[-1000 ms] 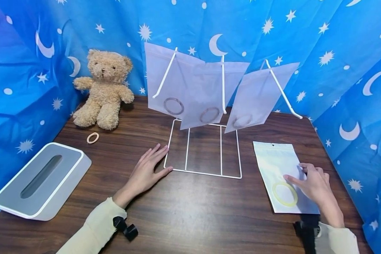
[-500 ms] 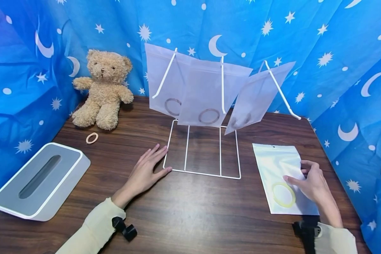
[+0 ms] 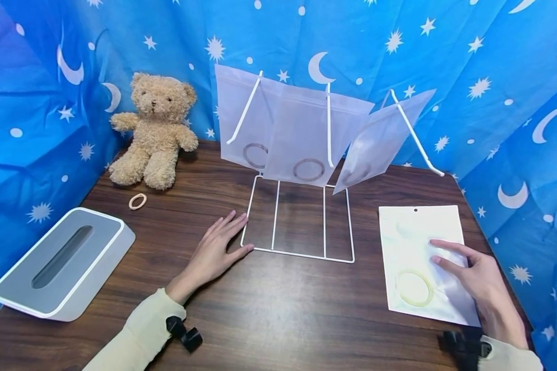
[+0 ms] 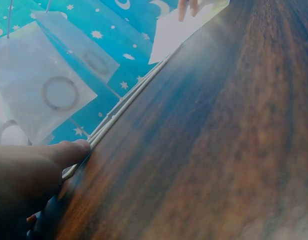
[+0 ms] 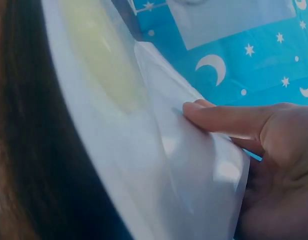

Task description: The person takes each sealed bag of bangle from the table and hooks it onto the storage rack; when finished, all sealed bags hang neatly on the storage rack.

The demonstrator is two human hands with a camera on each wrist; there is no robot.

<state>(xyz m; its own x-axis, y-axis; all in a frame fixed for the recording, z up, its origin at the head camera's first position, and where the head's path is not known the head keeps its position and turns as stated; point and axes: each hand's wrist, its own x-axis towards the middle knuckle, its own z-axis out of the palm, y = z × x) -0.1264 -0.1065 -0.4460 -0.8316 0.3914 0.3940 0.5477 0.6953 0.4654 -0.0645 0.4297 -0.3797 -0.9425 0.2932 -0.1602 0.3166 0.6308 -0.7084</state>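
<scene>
My left hand (image 3: 215, 252) rests at the left front corner of a white wire rack's base (image 3: 301, 253), fingers extended and thumb on the wire. In the left wrist view the thumb (image 4: 71, 151) touches that wire. At the right, my right hand (image 3: 480, 275) pinches the right side of a white zip bag (image 3: 418, 247) with a yellow ring (image 3: 414, 304) inside. The right wrist view shows the thumb (image 5: 214, 117) on the bag's face, the film creased beside it. Three similar bags (image 3: 301, 134) with darker rings hang from the rack's prongs, the right one turned aslant.
A teddy bear (image 3: 155, 131) sits at the back left, a small wooden ring (image 3: 137, 201) in front of it. The grey-topped tissue box (image 3: 62, 263) stands at the left edge. Blue star-patterned cloth (image 3: 487, 67) encloses the table at the back and sides.
My right hand has shifted rightward with the zip bag, which has turned and come up closer to view. The hanging bags have swung a little. My left hand stays at the rack.
</scene>
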